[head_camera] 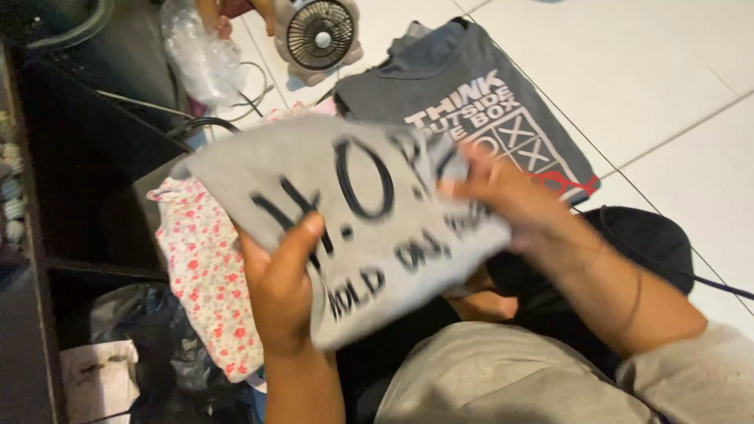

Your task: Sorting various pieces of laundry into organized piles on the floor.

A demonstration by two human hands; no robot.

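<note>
I hold a folded light grey shirt [369, 259] with black lettering up in front of me. My left hand [284, 286] grips its lower left edge, thumb on top of the fabric. My right hand [503, 196] pinches its upper right edge. Under the shirt, on the left, lies a white cloth with small red flowers [206, 283]. Beyond it a dark grey printed shirt [479, 102] lies folded flat on the floor.
A small round fan [318, 35] stands on the white tiled floor [644, 71] at the top, with a clear plastic bag [203, 59] and cables beside it. A dark shelf unit [71, 173] fills the left side. A black bag [652, 239] sits at my right.
</note>
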